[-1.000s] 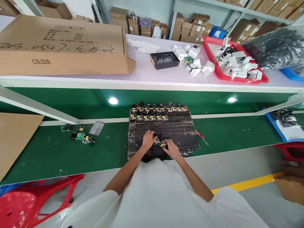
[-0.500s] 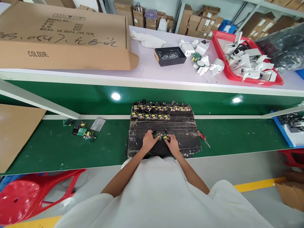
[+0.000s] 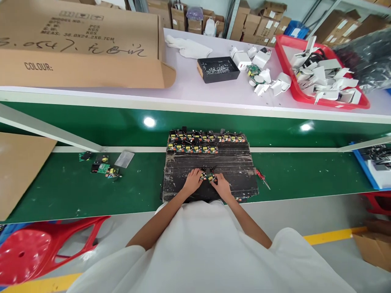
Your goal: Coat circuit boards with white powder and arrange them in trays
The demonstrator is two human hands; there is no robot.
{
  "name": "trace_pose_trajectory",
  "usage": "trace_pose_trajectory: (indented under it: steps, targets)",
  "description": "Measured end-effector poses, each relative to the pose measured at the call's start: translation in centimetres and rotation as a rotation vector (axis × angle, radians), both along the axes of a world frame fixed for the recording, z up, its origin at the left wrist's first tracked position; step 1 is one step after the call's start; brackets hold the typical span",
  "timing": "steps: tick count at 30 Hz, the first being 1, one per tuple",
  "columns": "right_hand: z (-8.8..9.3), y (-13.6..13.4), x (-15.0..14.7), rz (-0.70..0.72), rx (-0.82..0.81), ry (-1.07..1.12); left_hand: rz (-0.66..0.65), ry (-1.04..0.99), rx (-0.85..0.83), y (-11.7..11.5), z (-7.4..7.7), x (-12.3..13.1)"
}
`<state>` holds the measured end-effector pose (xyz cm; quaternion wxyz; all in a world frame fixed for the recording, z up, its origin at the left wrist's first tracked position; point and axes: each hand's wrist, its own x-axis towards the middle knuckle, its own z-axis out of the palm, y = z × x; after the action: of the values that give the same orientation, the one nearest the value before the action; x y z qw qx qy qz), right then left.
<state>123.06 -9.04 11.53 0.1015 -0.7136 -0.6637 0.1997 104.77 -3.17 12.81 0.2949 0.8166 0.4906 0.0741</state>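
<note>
A black slotted tray lies on the green belt in front of me. Two rows of small circuit boards fill its far edge. My left hand and my right hand rest on the tray's near part, fingers curled. Between them they pinch small circuit boards with yellow and green parts, one at each hand's fingertips.
Loose circuit boards and a small bag lie on the belt to the left. A red-handled tool sits right of the tray. The upper shelf holds a large carton, a black parts box and a red bin of white shells. A red stool stands lower left.
Both hands stay on the tray's near part. The boards they hold came together at the middle, and the view shifted slightly.
</note>
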Motion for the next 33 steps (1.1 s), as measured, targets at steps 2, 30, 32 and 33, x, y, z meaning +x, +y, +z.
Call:
trace_pose_trajectory:
  steps: [2,30,32,33]
  targets:
    - [-0.2,-0.4,-0.4,-0.045,-0.004,-0.022,-0.033,-0.012,-0.001,-0.2,0.0,-0.3]
    - [-0.4,4.2,-2.0,0.727,0.26,-0.287,0.015,-0.041,0.013,-0.1,-0.2,-4.3]
    - [-0.2,4.5,-1.2,0.71,0.284,-0.292,0.014,-0.022,0.021,-0.2,-0.1,-4.4]
    - [-0.1,4.8,-0.4,0.69,0.295,-0.296,0.012,-0.012,0.023,-0.2,-0.1,-4.4]
